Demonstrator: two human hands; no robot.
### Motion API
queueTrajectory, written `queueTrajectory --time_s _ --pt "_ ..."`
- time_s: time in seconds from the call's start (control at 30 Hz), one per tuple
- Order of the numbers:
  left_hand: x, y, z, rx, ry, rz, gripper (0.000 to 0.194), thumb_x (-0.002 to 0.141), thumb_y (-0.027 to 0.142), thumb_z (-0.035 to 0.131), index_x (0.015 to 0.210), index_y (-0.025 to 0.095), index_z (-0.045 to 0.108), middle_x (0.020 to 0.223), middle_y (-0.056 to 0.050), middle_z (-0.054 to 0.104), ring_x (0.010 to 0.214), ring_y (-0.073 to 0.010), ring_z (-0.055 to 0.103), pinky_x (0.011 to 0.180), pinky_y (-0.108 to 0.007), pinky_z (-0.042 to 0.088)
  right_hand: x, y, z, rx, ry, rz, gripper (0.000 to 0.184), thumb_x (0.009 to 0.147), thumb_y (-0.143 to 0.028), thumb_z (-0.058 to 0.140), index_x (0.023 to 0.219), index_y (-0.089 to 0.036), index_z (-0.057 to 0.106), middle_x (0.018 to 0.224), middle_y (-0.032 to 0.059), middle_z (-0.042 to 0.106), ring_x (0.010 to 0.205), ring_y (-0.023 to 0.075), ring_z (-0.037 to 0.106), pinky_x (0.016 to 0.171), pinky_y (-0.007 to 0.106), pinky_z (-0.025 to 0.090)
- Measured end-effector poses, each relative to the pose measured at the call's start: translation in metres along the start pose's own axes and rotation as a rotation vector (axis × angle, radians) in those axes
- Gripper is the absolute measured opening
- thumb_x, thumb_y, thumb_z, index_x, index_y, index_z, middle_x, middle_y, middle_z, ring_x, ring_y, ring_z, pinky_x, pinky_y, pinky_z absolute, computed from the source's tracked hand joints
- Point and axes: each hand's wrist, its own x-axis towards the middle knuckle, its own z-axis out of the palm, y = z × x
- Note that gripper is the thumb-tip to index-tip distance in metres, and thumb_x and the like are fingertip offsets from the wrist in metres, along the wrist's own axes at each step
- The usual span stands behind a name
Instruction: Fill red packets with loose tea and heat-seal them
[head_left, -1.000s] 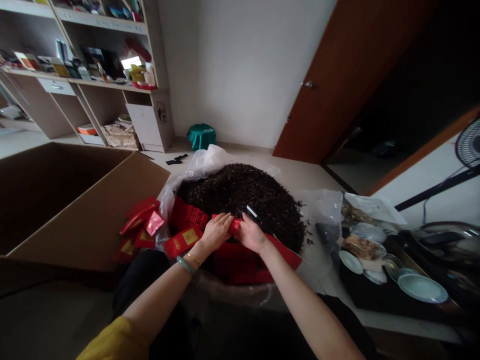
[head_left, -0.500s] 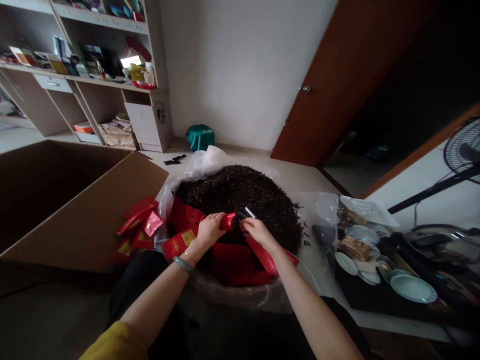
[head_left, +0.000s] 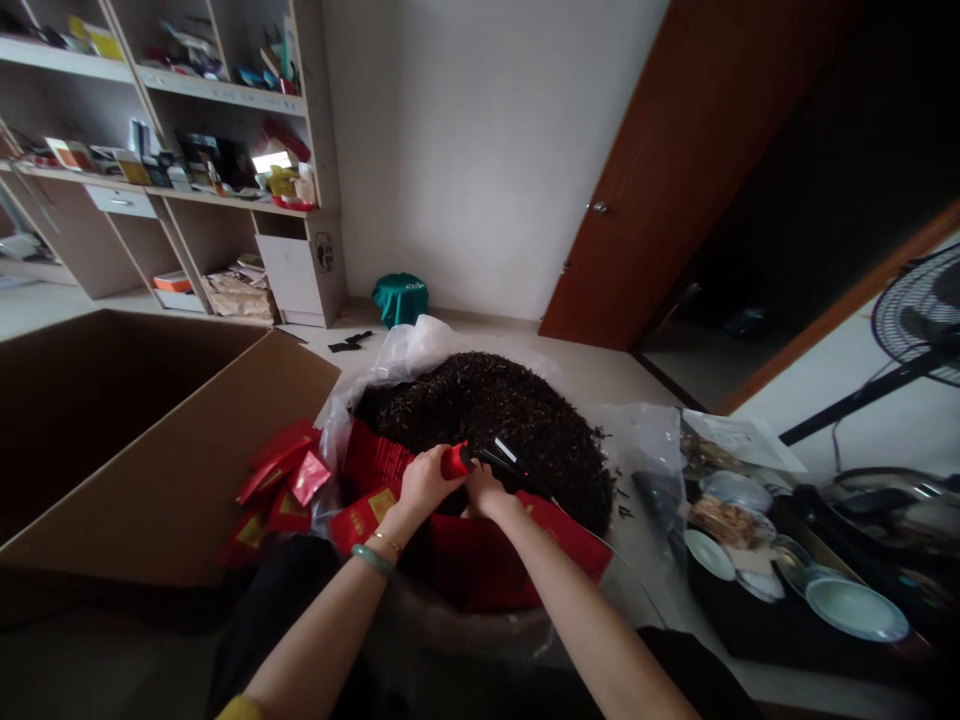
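Note:
My left hand is closed around a small red packet, whose end shows past the fingers above a mound of dark, dry shredded leaves. Close beside it, my right hand has bent fingers, their tips partly hidden near the packet. Just beyond the right hand lies a black device with a white label and a tiny red light. Red packets stand in a row at the pile's left, and red packaging lies under my forearms. A clear plastic bag surrounds the leaves.
A large open cardboard box stands at left, with loose red packets against it. At right, a low surface holds small dishes and a plastic bag. A fan, a teal-covered stool and a brown door are farther off.
My right hand has shifted left and nearer me, in beside the packet, showing more of the black device. My left hand still grips the packet. The whole view has tilted up slightly.

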Motion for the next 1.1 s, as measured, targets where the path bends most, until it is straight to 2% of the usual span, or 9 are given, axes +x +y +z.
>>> queueTrajectory --time_s 0.13,0.27,0.4,0.53,0.63,0.73,0.87,0.97,1.1 --pt "-0.001 0.002 0.0 -0.049 -0.029 -0.043 0.047 0.07 0.034 0.071 0.112 0.016 0.059 0.105 -0.01 0.069 0.095 -0.025 0.064 0.081 -0.031 0.047 -0.008 0.001 0.003 -0.08 -0.026 -0.02 0.081 0.053 -0.015 0.077 0.129 -0.022 0.05 0.133 0.0173 0.044 0.119 0.0369 0.045 0.088 0.046 0.046" --pt "-0.002 0.002 0.001 -0.067 -0.043 -0.083 0.05 0.068 0.034 0.072 0.113 0.018 0.058 0.105 -0.008 0.069 0.095 -0.0236 0.065 0.081 -0.03 0.047 -0.009 0.002 0.004 -0.104 -0.058 -0.04 0.071 0.051 -0.013 0.077 0.119 -0.022 0.059 0.13 0.0161 0.048 0.114 0.0358 0.051 0.084 0.044 0.048" --pt "-0.002 0.0 0.003 -0.075 -0.051 -0.107 0.052 0.067 0.032 0.073 0.115 0.019 0.056 0.105 -0.007 0.069 0.095 -0.0224 0.065 0.08 -0.028 0.047 -0.008 0.005 0.004 -0.05 -0.043 -0.081 0.057 0.051 -0.008 0.072 0.106 -0.019 0.066 0.118 0.0132 0.058 0.1 0.0287 0.061 0.083 0.036 0.047" --pt "-0.001 0.0 0.002 -0.06 -0.055 -0.113 0.051 0.068 0.031 0.071 0.115 0.02 0.055 0.103 -0.007 0.07 0.093 -0.0228 0.065 0.078 -0.028 0.047 -0.014 0.016 -0.008 0.083 0.071 -0.11 0.041 0.051 -0.008 0.07 0.091 -0.017 0.066 0.099 0.0075 0.066 0.091 0.0246 0.063 0.077 0.03 0.047" --pt "-0.001 0.001 0.002 -0.054 -0.057 -0.12 0.047 0.069 0.029 0.069 0.113 0.021 0.056 0.102 -0.006 0.07 0.092 -0.0224 0.066 0.076 -0.028 0.047 -0.02 0.024 -0.029 0.199 0.212 -0.103 0.03 0.058 -0.012 0.065 0.087 -0.018 0.063 0.089 0.0026 0.067 0.086 0.0203 0.062 0.076 0.028 0.046" --pt "-0.001 0.001 0.003 -0.049 -0.052 -0.112 0.043 0.07 0.028 0.066 0.112 0.02 0.056 0.102 -0.007 0.07 0.091 -0.0231 0.066 0.074 -0.028 0.046 -0.027 0.026 -0.057 0.276 0.321 -0.107 0.023 0.065 -0.019 0.06 0.089 -0.019 0.06 0.089 0.0001 0.066 0.085 0.0174 0.061 0.077 0.027 0.045" --pt "-0.001 -0.002 0.007 -0.054 -0.041 -0.083 0.045 0.069 0.026 0.065 0.112 0.019 0.055 0.099 -0.007 0.07 0.089 -0.0238 0.066 0.073 -0.028 0.046 -0.031 0.013 -0.084 0.401 0.419 -0.16 0.023 0.067 -0.028 0.062 0.089 -0.02 0.059 0.09 -0.0007 0.065 0.085 0.0172 0.06 0.078 0.028 0.045" --pt "-0.001 -0.004 0.009 -0.06 -0.035 -0.065 0.046 0.068 0.024 0.065 0.113 0.019 0.054 0.097 -0.007 0.07 0.088 -0.0229 0.066 0.072 -0.028 0.046 -0.029 -0.003 -0.09 0.474 0.495 -0.209 0.021 0.063 -0.027 0.065 0.083 -0.02 0.061 0.084 -0.0014 0.066 0.082 0.018 0.06 0.08 0.031 0.045" --pt "-0.002 -0.006 0.012 -0.064 -0.027 -0.04 0.046 0.069 0.026 0.065 0.113 0.019 0.054 0.096 -0.007 0.069 0.087 -0.0233 0.066 0.072 -0.028 0.046 -0.025 -0.018 -0.085 0.398 0.532 -0.233 0.022 0.061 -0.021 0.068 0.083 -0.021 0.064 0.089 0.0007 0.067 0.089 0.0193 0.061 0.086 0.033 0.045"
